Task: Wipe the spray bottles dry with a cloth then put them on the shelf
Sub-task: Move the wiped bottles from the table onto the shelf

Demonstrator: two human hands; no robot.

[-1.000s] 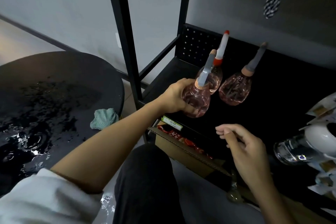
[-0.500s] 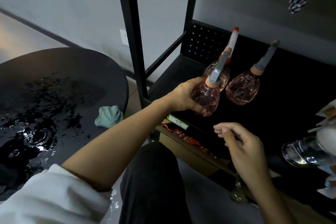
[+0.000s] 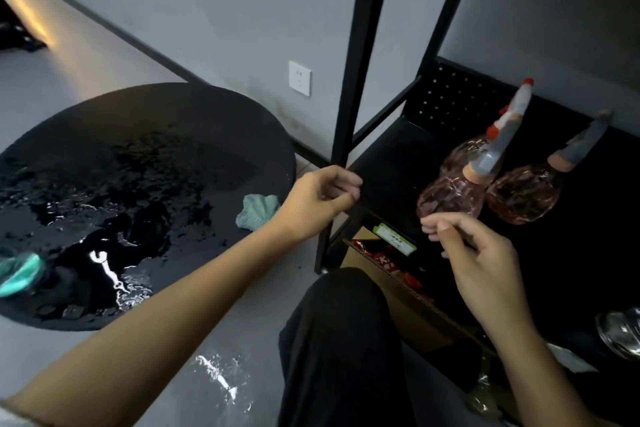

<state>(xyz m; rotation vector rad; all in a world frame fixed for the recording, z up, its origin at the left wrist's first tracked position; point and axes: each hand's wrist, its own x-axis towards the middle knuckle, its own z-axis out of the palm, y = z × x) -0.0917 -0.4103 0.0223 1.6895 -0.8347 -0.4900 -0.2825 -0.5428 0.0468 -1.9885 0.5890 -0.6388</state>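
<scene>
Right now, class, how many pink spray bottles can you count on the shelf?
3, all on the shelf: the front bottle, the back bottle right behind it, and the right bottle beside them. Others may lie out of frame.

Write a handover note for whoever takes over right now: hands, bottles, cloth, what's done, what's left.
Left hand: fingers curled, holding nothing, by the front post of the shelf.
Right hand: loosely curled, empty.
On the shelf: front bottle, back bottle, right bottle, all pink spray bottles.
Cloth lies at the edge of the wet round table.
Done: three bottles shelved.
Left: check the blurred teal thing at the table's left edge; cannot tell if it is another bottle.
</scene>
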